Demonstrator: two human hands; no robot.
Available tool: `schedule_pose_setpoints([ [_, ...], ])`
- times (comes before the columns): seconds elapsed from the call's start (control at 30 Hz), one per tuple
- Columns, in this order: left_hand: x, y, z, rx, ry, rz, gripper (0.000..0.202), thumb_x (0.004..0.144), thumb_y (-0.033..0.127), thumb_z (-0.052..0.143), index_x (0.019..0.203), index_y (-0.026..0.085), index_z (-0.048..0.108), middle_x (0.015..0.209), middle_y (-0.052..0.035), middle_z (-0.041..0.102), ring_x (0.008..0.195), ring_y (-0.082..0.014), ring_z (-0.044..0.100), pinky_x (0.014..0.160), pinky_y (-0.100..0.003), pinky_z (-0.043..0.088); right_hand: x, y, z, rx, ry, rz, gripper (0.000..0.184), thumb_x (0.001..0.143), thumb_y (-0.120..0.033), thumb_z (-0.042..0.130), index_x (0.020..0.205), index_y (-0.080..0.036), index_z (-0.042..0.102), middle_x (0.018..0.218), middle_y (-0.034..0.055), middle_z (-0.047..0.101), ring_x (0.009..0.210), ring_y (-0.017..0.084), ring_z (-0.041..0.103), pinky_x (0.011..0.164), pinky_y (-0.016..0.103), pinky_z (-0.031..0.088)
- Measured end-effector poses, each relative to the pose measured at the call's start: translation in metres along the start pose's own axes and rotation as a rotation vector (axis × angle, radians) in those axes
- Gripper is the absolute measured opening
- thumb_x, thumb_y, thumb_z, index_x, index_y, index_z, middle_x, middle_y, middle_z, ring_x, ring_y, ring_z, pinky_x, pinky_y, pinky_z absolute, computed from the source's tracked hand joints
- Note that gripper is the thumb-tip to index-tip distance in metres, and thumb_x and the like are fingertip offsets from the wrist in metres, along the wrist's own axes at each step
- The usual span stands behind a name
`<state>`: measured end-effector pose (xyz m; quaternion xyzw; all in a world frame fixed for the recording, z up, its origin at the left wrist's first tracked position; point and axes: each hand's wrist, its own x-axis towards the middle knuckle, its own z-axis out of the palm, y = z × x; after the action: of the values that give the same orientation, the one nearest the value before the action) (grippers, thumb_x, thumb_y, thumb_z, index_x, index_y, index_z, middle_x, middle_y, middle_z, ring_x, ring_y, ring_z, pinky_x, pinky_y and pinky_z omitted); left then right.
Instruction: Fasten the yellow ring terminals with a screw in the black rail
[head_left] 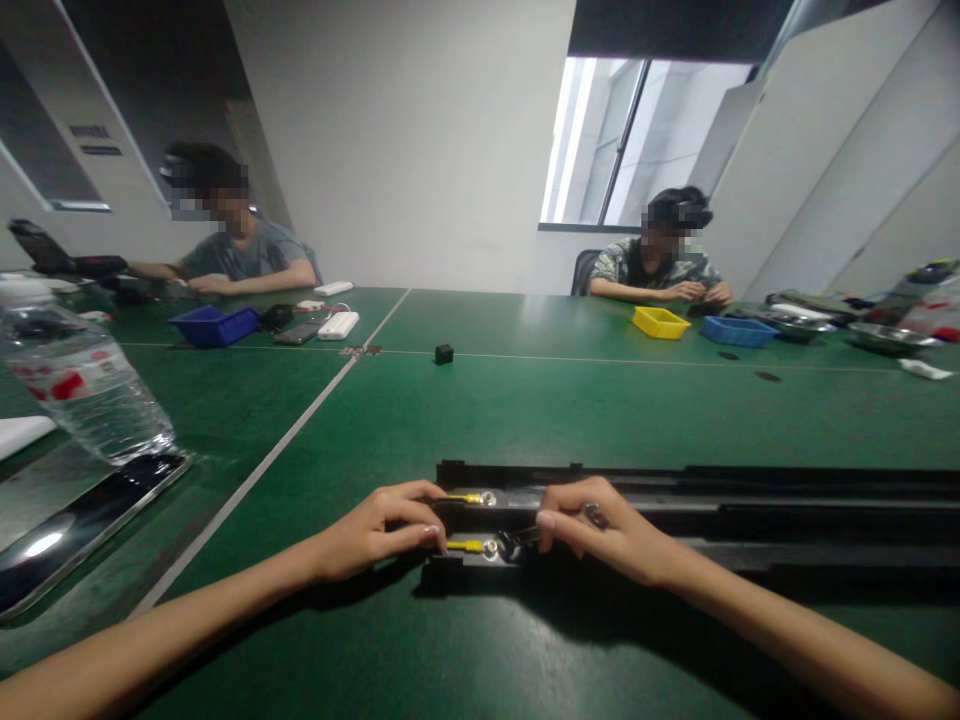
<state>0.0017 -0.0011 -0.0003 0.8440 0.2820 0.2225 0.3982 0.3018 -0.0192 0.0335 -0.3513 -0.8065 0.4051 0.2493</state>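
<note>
In the head view, two yellow cable ends with ring terminals sit bolted on a long black metal rail (637, 497). The far yellow cable (465, 498) passes by the index finger of my left hand (386, 530). Between that hand's thumb and fingers is the left end of the near yellow cable (466, 546); the fingers partly hide it. My right hand (607, 530) is closed around a dark metal wrench (517, 541). The wrench's head is close beside the near bolt (491, 547); I cannot tell whether it is seated on it.
A water bottle (97, 380) and a phone (82, 530) are at the left. A small black cube (444, 354) sits further back on the green table (337, 430). Across it two people work near a dark blue bin (214, 326), a yellow bin (660, 323) and a blue basket (739, 331).
</note>
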Motion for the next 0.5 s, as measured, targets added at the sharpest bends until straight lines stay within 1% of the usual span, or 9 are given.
schedule_pose_setpoints([
  [0.13, -0.0008, -0.0004, 0.0004, -0.007, -0.002, 0.005, 0.037, 0.099, 0.041, 0.050, 0.089, 0.017, 0.076, 0.112, -0.0068, 0.061, 0.102, -0.0219, 0.059, 0.091, -0.027, 0.041, 0.0002, 0.0001, -0.0003, -0.005, 0.004, 0.003, 0.042, 0.094, -0.041, 0.051, 0.071, -0.011, 0.068, 0.062, 0.0029, 0.062, 0.052, 0.008, 0.051, 0.051, 0.019, 0.038],
  [0.27, -0.0010, 0.0024, 0.0004, -0.006, 0.014, 0.001, 0.039, 0.099, 0.042, 0.049, 0.089, 0.017, 0.077, 0.110, -0.0071, 0.062, 0.102, -0.0224, 0.059, 0.091, -0.027, 0.040, -0.0002, -0.0002, 0.0004, -0.008, 0.005, 0.000, 0.041, 0.094, -0.040, 0.052, 0.070, -0.011, 0.067, 0.061, 0.0022, 0.060, 0.052, 0.008, 0.051, 0.051, 0.019, 0.038],
  [0.5, 0.0006, 0.0009, -0.0006, -0.007, -0.005, -0.007, 0.038, 0.099, 0.041, 0.049, 0.089, 0.017, 0.077, 0.113, -0.0071, 0.061, 0.102, -0.0228, 0.059, 0.092, -0.028, 0.041, -0.0006, 0.0002, 0.0004, 0.006, 0.002, 0.007, 0.041, 0.094, -0.042, 0.052, 0.071, -0.011, 0.067, 0.063, 0.0032, 0.063, 0.053, 0.009, 0.052, 0.051, 0.019, 0.039],
])
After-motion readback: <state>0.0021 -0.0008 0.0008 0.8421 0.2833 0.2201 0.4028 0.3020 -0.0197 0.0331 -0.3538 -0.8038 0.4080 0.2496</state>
